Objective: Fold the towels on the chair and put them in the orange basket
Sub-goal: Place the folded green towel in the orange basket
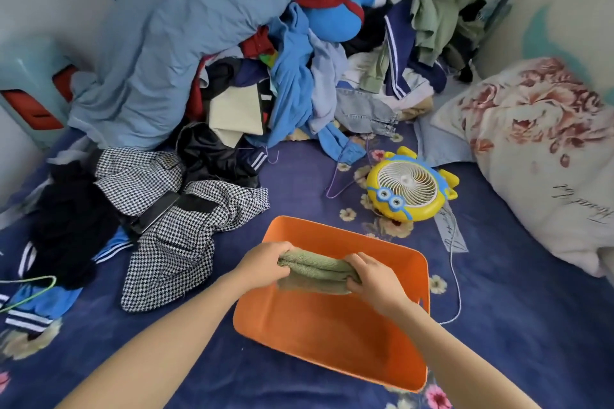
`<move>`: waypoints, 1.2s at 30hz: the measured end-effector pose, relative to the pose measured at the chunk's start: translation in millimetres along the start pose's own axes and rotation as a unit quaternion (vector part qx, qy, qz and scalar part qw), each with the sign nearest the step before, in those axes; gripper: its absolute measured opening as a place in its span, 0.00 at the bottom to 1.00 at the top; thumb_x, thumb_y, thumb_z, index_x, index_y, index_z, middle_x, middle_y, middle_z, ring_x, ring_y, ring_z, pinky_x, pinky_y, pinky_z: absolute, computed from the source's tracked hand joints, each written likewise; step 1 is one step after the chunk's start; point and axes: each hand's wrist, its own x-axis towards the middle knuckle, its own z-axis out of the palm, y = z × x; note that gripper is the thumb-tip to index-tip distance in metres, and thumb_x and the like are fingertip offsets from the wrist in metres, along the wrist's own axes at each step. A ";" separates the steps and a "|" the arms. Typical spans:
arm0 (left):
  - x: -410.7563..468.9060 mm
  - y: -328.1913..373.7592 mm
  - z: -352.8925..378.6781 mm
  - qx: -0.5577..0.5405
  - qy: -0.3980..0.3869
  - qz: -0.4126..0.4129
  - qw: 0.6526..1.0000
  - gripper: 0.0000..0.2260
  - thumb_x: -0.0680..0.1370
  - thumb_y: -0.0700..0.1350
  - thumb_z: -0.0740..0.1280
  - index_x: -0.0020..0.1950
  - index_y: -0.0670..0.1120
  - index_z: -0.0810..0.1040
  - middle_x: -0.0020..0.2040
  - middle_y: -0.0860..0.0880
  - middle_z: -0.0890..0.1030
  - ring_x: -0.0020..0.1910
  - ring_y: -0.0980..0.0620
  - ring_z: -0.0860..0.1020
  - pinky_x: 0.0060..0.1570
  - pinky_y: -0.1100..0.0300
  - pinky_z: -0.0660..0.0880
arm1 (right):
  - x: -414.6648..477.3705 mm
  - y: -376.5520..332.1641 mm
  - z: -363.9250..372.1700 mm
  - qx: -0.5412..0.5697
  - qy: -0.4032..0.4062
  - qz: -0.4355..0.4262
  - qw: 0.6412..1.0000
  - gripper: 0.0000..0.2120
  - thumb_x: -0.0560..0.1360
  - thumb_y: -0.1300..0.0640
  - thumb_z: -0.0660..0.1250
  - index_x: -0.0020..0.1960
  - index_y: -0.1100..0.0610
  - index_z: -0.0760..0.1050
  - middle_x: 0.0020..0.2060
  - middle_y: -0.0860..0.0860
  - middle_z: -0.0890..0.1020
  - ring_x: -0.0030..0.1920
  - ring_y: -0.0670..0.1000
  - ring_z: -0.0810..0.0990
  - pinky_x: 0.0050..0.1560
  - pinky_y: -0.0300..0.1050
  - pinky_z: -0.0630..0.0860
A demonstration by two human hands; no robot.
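Observation:
A folded green towel (315,271) hangs over the inside of the orange basket (335,339), which lies on the blue flowered bedsheet. My left hand (265,264) grips the towel's left end, fingers curled over it. My right hand (373,277) grips its right end the same way. Both forearms reach in from the bottom edge. The basket's floor under the towel looks bare. No chair with towels is in view.
A yellow and blue toy fan (410,189) with a white cord lies just beyond the basket. A houndstooth garment (172,229) and dark clothes lie to the left. A big pile of clothes (315,53) and blue bedding fill the back. A flowered pillow (545,156) lies right.

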 end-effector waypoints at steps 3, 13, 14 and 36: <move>31.9 -9.3 11.7 0.027 -0.042 -0.025 0.998 0.11 0.73 0.41 0.64 0.53 0.51 0.77 0.46 0.52 0.79 0.42 0.53 0.73 0.34 0.61 0.66 | 17.3 16.2 21.8 0.032 -0.027 0.039 0.998 0.18 0.74 0.56 0.63 0.63 0.53 0.70 0.54 0.50 0.77 0.55 0.51 0.75 0.46 0.40 0.69; 47.4 -42.7 69.0 0.292 -0.021 0.120 0.949 0.18 0.53 0.45 0.78 0.40 0.49 0.78 0.41 0.55 0.80 0.44 0.54 0.79 0.37 0.65 0.74 | 11.7 25.4 108.9 -0.012 0.039 0.022 0.999 0.07 0.65 0.54 0.64 0.42 0.55 0.73 0.35 0.49 0.78 0.33 0.52 0.79 0.24 0.40 0.72; 46.9 -55.1 83.5 0.305 -0.064 0.103 0.945 0.18 0.58 0.43 0.77 0.45 0.47 0.78 0.46 0.52 0.80 0.49 0.52 0.79 0.43 0.62 0.74 | 13.9 23.2 127.0 -0.010 0.013 0.028 0.999 0.09 0.65 0.54 0.67 0.44 0.55 0.74 0.37 0.50 0.79 0.34 0.52 0.79 0.26 0.40 0.74; -15.6 -50.7 44.0 0.195 -0.135 0.032 0.971 0.11 0.77 0.45 0.56 0.50 0.42 0.75 0.51 0.46 0.78 0.57 0.45 0.70 0.52 0.51 0.70 | 3.1 -14.9 85.5 0.001 -0.237 0.248 0.939 0.21 0.79 0.59 0.54 0.71 0.57 0.62 0.72 0.61 0.62 0.73 0.59 0.60 0.71 0.51 0.62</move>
